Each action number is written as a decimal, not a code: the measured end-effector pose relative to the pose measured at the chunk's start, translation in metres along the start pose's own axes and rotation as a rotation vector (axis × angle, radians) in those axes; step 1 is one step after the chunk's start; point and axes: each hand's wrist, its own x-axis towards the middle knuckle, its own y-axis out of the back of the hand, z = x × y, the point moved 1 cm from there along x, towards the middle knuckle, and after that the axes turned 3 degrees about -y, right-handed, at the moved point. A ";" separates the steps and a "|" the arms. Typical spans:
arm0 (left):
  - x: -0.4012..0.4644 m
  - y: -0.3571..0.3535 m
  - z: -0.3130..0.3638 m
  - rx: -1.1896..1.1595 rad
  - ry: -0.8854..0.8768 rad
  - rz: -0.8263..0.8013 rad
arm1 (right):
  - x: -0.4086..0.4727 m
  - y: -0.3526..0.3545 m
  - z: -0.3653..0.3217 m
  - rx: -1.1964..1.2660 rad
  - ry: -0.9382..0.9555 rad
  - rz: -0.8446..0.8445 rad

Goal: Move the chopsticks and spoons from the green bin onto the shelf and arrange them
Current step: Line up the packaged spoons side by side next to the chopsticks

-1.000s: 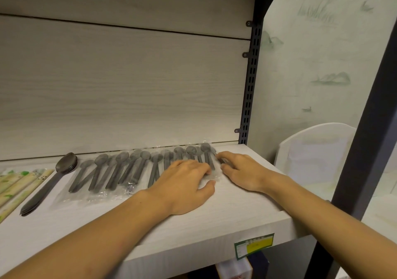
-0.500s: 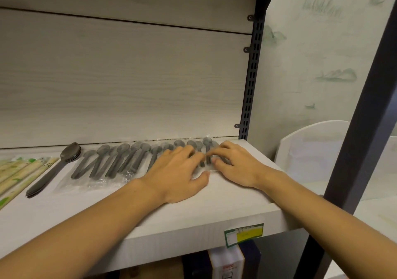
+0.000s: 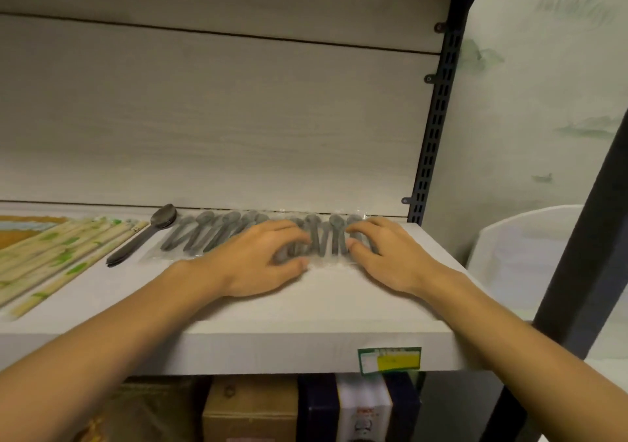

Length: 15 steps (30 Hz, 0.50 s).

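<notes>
A row of grey plastic spoons in clear wrappers (image 3: 210,231) lies along the back of the white shelf (image 3: 272,312). My left hand (image 3: 258,258) rests flat on the middle of the row, fingers spread. My right hand (image 3: 384,254) lies flat on the row's right end, fingertips touching the wrapped spoons. Neither hand grips anything. A stack of dark unwrapped spoons (image 3: 146,234) lies left of the row. Paper-wrapped chopsticks (image 3: 57,254) with green print lie at the far left. The green bin is out of view.
A black slotted upright (image 3: 435,122) bounds the shelf on the right, with a white curved panel (image 3: 523,251) beyond it. A green and yellow price label (image 3: 389,360) sits on the shelf's front edge. Boxes (image 3: 251,407) stand on the level below.
Both hands have slid back along the wrapped spoons toward the shelf's rear, and have drawn slightly apart. The view has tilted down, showing the boxes below.
</notes>
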 end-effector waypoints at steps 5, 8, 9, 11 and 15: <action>-0.041 0.015 -0.015 0.080 0.083 -0.057 | 0.001 0.004 -0.018 -0.004 0.126 -0.066; -0.047 0.016 -0.016 0.113 0.091 -0.168 | -0.003 0.006 -0.022 -0.076 0.113 -0.188; -0.046 0.016 -0.017 0.116 0.099 -0.203 | -0.005 0.004 -0.023 -0.092 0.107 -0.224; -0.044 0.015 -0.018 0.138 0.107 -0.252 | -0.005 0.002 -0.024 -0.093 0.088 -0.271; -0.041 0.014 -0.023 0.175 0.106 -0.335 | -0.005 0.003 -0.028 -0.096 0.028 -0.299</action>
